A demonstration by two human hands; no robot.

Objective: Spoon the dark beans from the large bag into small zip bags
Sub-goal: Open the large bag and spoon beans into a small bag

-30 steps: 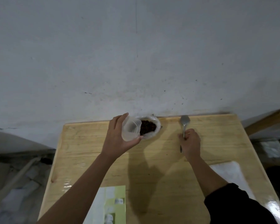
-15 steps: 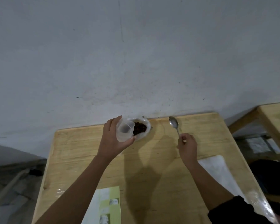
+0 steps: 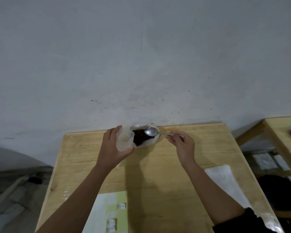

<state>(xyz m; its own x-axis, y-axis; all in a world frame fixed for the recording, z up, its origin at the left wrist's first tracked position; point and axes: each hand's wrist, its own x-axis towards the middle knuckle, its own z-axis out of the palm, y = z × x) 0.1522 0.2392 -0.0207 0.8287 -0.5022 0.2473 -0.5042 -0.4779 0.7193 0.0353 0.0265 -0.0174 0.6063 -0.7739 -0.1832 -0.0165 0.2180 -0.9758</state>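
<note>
The large clear bag (image 3: 151,142) of dark beans (image 3: 140,138) stands open at the far edge of the wooden table (image 3: 158,167), against the wall. My left hand (image 3: 111,149) holds a small clear zip bag (image 3: 124,140) open, right beside the large bag's left side. My right hand (image 3: 183,146) pinches the handle of a metal spoon (image 3: 151,131). The spoon's bowl hovers over the beans inside the large bag's mouth and looks empty.
A green and white printed sheet (image 3: 108,211) lies at the near edge of the table. A flat stack of clear bags (image 3: 225,179) lies on the right side. A second wooden table (image 3: 283,132) stands to the right, and dark items sit on the floor between.
My right hand has swung the spoon from upright beside the bag to lying leftward, with its bowl over the beans. My left hand keeps the small bag by the large bag.
</note>
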